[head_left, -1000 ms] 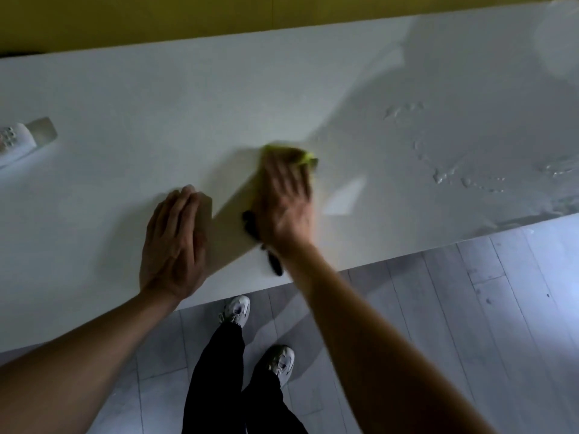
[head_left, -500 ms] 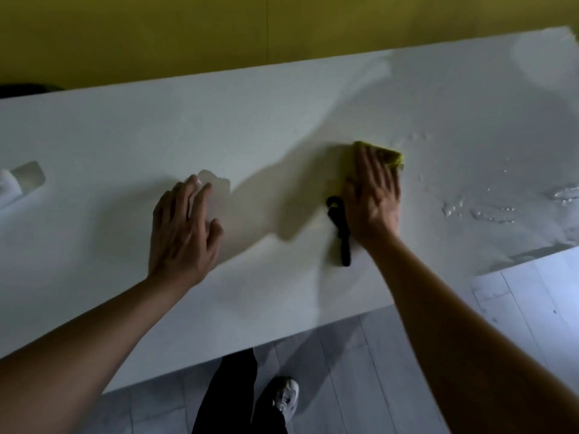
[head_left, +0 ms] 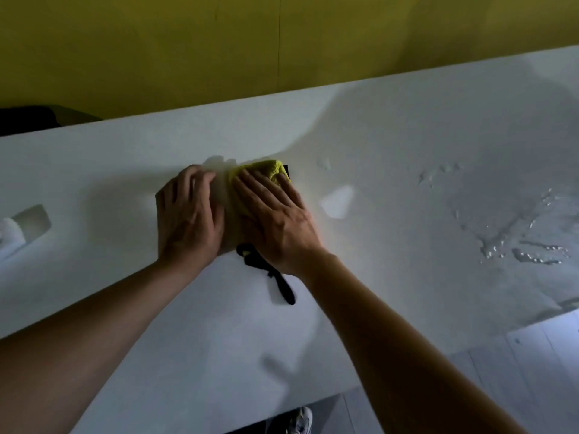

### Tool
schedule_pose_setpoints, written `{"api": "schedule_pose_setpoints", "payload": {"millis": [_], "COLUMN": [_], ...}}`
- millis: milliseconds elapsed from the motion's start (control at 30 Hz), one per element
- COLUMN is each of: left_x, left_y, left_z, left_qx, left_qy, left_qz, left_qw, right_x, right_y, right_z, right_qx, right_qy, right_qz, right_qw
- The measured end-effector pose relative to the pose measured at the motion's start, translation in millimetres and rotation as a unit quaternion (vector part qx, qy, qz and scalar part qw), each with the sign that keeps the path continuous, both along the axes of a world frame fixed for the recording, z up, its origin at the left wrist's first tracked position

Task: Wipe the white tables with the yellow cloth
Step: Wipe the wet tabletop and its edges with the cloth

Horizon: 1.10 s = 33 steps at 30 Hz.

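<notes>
The yellow cloth [head_left: 270, 170] lies bunched on the white table [head_left: 407, 145], mostly covered by my right hand [head_left: 275, 220], which presses flat on it with straight fingers. A black strap [head_left: 275, 277] trails from under that hand toward me. My left hand [head_left: 188, 217] rests flat on the table right beside the right hand, its fingers spread and nearly touching the cloth's left edge. Water droplets and streaks [head_left: 513, 242] glisten on the table to the right.
A yellow wall [head_left: 282, 42] runs behind the table's far edge. A white object [head_left: 9, 236] sits at the left border. The table's near edge runs diagonally, with grey floor [head_left: 532, 364] and a shoe [head_left: 299, 422] below it.
My right hand has slid the cloth back left, from near the wet patch to beside my left hand. The view has shifted closer over the table.
</notes>
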<state>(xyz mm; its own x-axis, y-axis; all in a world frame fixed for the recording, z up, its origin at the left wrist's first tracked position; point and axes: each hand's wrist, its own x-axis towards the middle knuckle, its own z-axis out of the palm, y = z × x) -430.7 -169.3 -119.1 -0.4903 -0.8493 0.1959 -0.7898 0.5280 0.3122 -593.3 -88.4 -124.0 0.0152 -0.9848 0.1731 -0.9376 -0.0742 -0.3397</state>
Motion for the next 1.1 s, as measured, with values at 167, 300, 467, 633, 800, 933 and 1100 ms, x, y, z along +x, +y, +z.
{"api": "schedule_pose_setpoints", "payload": {"millis": [167, 300, 467, 633, 800, 933, 1100], "left_x": [-4.9, -2.5, -5.5, 2.8, 0.1, -3.4, -5.2], "left_y": [-44.6, -57.5, -54.2, -53.6, -53.9, -51.4, -53.2], "left_z": [0.7, -1.2, -3.1, -6.2, -4.7, 0.2, -5.5], "left_qx": [0.011, 0.015, 0.013, 0.011, 0.007, 0.021, 0.016], "left_qy": [-0.044, -0.047, 0.007, -0.033, -0.023, -0.024, -0.021], "left_qz": [-0.004, -0.010, 0.004, 0.027, 0.039, 0.048, 0.050], "left_qw": [0.999, 0.999, 1.000, 0.999, 0.999, 0.998, 0.998], "right_x": [-92.1, -159.6, -117.9, -0.5, -22.4, -125.3, -164.8], "right_y": [2.0, -1.4, -28.7, -84.8, -103.0, -99.2, -106.7], "right_z": [-3.9, 1.5, 0.4, 2.8, 0.9, -2.5, 7.1], "right_qx": [-0.011, 0.029, 0.023, 0.010, -0.010, 0.007, 0.031], "right_qy": [-0.018, -0.018, -0.009, -0.017, 0.003, 0.009, -0.028], "right_qz": [-0.187, -0.343, -0.380, -0.089, 0.032, -0.196, -0.424], "right_qw": [0.982, 0.939, 0.925, 0.996, 0.999, 0.981, 0.905]}}
